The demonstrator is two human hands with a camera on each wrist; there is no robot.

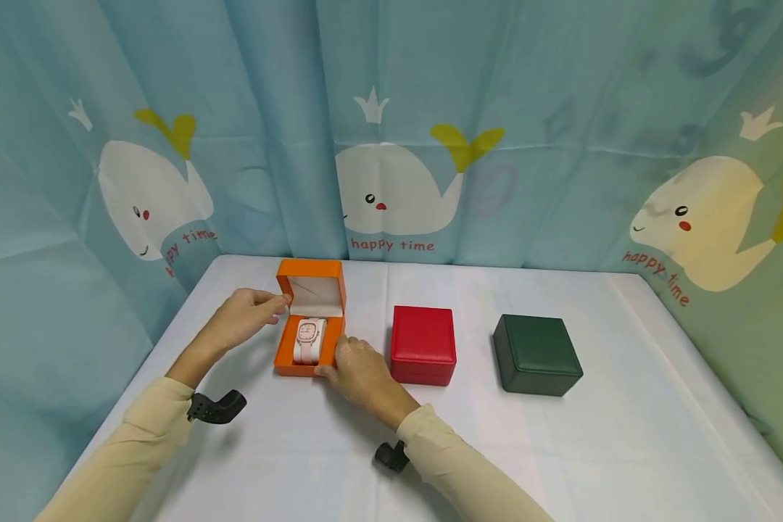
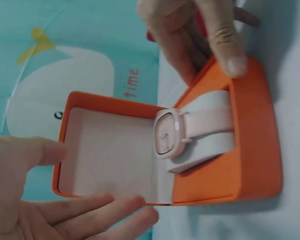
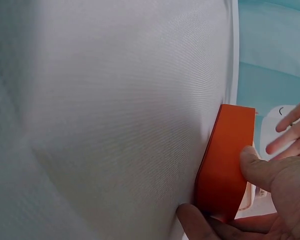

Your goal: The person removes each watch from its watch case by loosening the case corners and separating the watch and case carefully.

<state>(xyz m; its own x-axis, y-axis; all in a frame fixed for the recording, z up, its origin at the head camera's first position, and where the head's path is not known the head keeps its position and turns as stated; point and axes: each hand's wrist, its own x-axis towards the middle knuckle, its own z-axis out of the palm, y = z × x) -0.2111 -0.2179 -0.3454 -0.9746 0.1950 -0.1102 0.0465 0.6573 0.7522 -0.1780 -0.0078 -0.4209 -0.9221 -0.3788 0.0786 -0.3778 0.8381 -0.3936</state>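
Note:
An orange watch box (image 1: 286,355) sits on the white tabletop with its lid (image 1: 310,268) raised. Inside, a wristwatch (image 2: 169,135) with a pale pink strap is wrapped round a white cushion (image 2: 210,145). My right hand (image 1: 360,368) grips the base at its front right corner, thumb on the front and fingers along the side. At the lid's left side is my left hand (image 1: 243,319); its thumb meets the lid's edge in the left wrist view, with the other fingers extended beside the lid.
A closed red box (image 1: 423,341) stands just right of my right hand. Farther right is a closed dark green box (image 1: 539,351). Behind the table (image 1: 626,435) hangs a blue curtain (image 1: 274,145) printed with whales. Each wrist wears a black camera (image 1: 217,407).

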